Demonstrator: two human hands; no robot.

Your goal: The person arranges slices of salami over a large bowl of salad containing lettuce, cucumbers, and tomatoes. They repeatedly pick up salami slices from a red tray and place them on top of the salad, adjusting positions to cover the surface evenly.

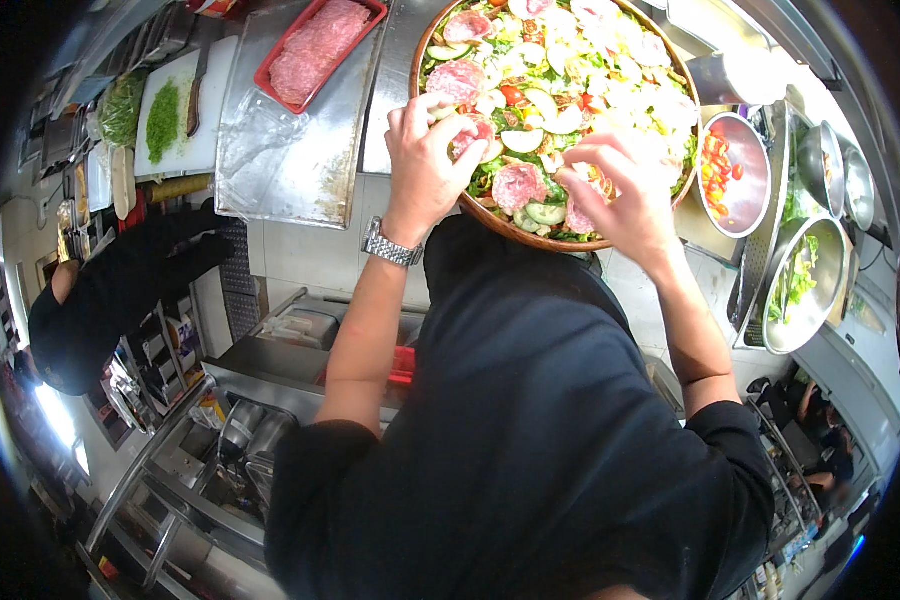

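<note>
A large round wooden bowl (pixel 436 192) holds a mixed salad (pixel 545 110) of leafy greens, cucumber slices, cut tomatoes and folded salami slices. My left hand (pixel 422 160) reaches over the bowl's left rim, with thumb and fingers closed on a salami slice (pixel 473 140) at the salad's surface. Over the near right part of the salad, my right hand (pixel 630 200) has its thumb and fingers curled into a pinch. What sits at those fingertips is too small and bright to make out. Another salami slice (pixel 518 186) lies between my hands.
Left of the bowl, a metal tray (pixel 305 185) carries a red tray of stacked salami (pixel 320 50). Chopped herbs (pixel 163 122) and a knife (pixel 197 95) rest on a white board. To the right stand metal bowls of tomatoes (pixel 715 170) and greens (pixel 792 280). Another person (pixel 120 290) bends at far left.
</note>
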